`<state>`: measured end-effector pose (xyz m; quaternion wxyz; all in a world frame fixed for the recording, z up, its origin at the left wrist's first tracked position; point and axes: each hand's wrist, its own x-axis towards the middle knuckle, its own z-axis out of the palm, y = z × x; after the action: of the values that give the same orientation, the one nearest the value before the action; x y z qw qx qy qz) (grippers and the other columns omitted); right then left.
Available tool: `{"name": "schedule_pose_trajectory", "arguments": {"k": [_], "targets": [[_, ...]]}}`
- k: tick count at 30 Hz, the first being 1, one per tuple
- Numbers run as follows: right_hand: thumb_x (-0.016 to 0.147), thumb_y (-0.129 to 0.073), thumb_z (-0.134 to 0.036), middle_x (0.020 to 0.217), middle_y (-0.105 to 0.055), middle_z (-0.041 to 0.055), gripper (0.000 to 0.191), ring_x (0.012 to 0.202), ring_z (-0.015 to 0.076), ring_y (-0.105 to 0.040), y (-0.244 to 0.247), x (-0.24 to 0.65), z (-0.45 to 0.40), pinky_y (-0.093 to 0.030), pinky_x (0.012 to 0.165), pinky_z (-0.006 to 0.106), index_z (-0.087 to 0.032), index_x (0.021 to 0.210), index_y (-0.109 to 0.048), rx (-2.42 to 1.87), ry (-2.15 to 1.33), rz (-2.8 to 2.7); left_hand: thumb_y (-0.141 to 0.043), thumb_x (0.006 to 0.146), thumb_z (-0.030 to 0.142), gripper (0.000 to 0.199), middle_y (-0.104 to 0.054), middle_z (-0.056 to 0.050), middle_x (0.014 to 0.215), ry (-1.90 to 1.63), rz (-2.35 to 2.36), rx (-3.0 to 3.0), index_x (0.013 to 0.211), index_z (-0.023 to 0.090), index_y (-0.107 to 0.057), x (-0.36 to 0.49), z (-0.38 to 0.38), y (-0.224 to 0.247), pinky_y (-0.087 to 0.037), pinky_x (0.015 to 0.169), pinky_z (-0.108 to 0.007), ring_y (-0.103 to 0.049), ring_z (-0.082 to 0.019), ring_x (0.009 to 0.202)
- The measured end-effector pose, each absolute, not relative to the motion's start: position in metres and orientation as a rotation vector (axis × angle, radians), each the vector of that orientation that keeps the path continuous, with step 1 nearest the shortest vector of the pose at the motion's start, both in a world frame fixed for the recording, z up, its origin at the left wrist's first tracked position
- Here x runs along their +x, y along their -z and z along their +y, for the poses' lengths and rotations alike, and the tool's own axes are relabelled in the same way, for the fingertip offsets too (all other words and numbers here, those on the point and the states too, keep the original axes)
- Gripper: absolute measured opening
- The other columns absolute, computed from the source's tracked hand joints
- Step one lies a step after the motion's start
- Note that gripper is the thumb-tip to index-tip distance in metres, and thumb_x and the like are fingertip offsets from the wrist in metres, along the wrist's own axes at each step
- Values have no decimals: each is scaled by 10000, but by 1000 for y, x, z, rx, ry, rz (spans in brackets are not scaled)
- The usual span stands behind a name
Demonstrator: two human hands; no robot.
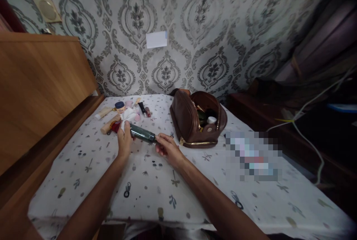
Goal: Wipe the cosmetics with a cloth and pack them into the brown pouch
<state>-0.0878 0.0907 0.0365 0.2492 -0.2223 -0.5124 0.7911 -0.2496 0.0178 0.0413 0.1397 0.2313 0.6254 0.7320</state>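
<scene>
A dark green bottle [141,134] is held sideways above the patterned white cloth, between both hands. My left hand [124,139] is closed round its left end, with a white tissue [129,115] showing just behind the fingers. At the right end, the fingers of my right hand [168,147] pinch the bottle's narrow dark tip. To the right of the bottle stands a brown bag [182,117], unzipped, with a white-capped item [211,120] and dark containers inside.
Behind my left hand lie a blue-lidded jar [119,106], a black tube [142,108], a beige tube [103,112] and other small items. A wooden cabinet [41,95] borders the left side. A blurred patch [252,158] lies right of the bag, with a cable [318,158] beyond.
</scene>
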Motion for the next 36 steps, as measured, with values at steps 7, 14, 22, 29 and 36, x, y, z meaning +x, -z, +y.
{"name": "schedule_pose_trajectory", "arguments": {"k": [7,14,22,29,36], "targets": [[632,-768,-533,475,-551,-52,471,354,41,-339,-32,-91,79,-126,361,175,-202,672,-435,-557,-2373,-1306,-491,898,451,290,-571,-94,1106,-1995,2248,1311,972,192,-597,-245,25,-37,-369,1067,-397,-514,-251,1171],[630,-796,-477,511,-579,-37,424,396,51,-372,-28,-95,76,-180,393,168,-191,709,-494,-582,-2410,-1071,-440,939,420,311,-380,-128,1458,-1710,2138,1623,995,174,-622,-210,21,-34,-218,1177,-436,-267,-281,1428],[581,-837,-323,563,-550,-53,323,472,60,-414,-21,-101,82,-263,427,164,-176,755,-608,-510,-2451,-723,-432,945,368,179,-503,-114,1348,-1677,1928,1501,1027,221,-492,-187,21,-30,-342,1092,-420,-420,-239,1330],[629,-848,-373,588,-558,-31,379,465,48,-378,-24,-98,84,-233,418,159,-174,789,-567,-412,-2503,-729,-585,839,516,384,-623,7,906,-1790,1585,851,1086,247,-467,-194,26,-22,-515,730,-263,-629,-154,827],[648,-834,-432,566,-503,-60,477,428,30,-308,-24,-96,81,-134,396,147,-198,828,-459,-348,-2652,-902,-717,724,524,495,-696,-35,945,-1962,1107,567,1075,218,-549,-201,33,-31,-537,737,-289,-687,-186,842]]}}
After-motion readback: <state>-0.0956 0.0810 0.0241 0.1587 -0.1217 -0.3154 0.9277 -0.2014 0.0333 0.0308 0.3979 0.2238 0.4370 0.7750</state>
